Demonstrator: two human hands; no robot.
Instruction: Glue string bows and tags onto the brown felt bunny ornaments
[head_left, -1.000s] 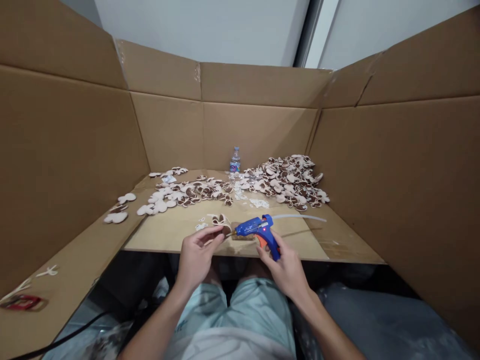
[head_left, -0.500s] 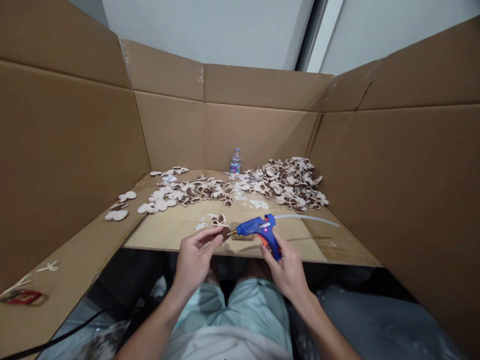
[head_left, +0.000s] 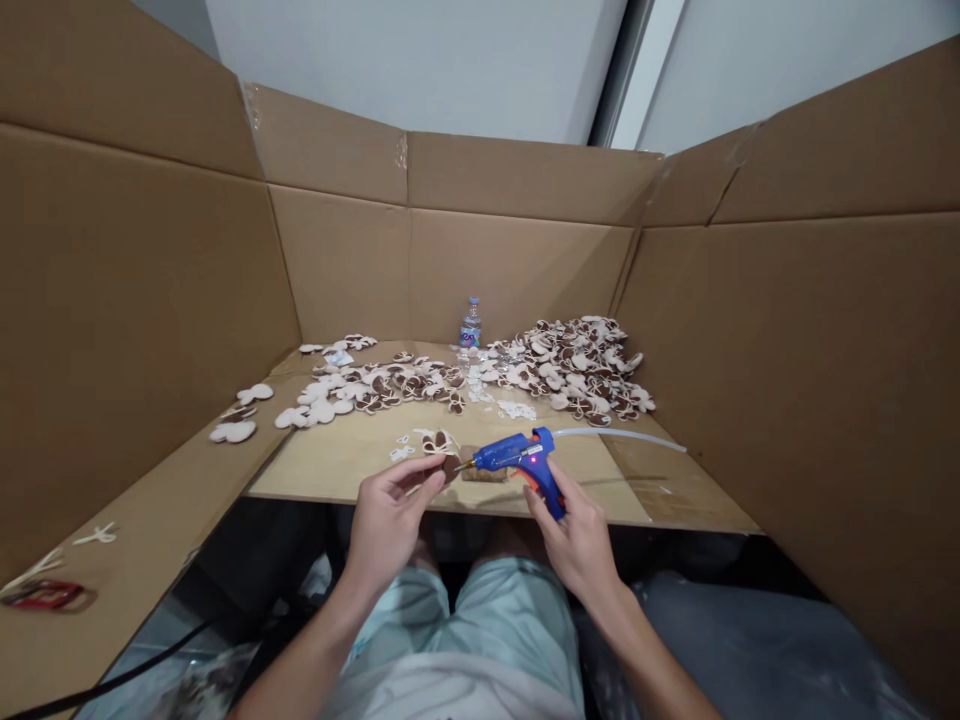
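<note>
My left hand (head_left: 391, 510) pinches a small brown piece with a cream bow (head_left: 442, 450) above the front of the wooden board (head_left: 322, 470). Closed round the handle of a blue glue gun (head_left: 506, 453) is my right hand (head_left: 576, 530). The gun's metal nozzle points left and meets the brown piece near my left fingertips. A clear glue stick (head_left: 622, 434) sticks out of its back, and a small red light shows on its side. Just behind my left hand lie small white cut-outs (head_left: 402, 452). A brown roll-like object (head_left: 484, 466) lies under the gun.
Cardboard walls (head_left: 517, 260) surround the board. A large pile of brown and white pieces (head_left: 585, 365) lies back right, a smaller pile (head_left: 390, 385) back left. A bottle (head_left: 470, 325) stands between them. At left lie a red tool (head_left: 43, 594) and cream bows (head_left: 97, 534).
The glue gun and both hands stay nearly in place. The glue stick's free end has shifted slightly right and the view has moved a little.
</note>
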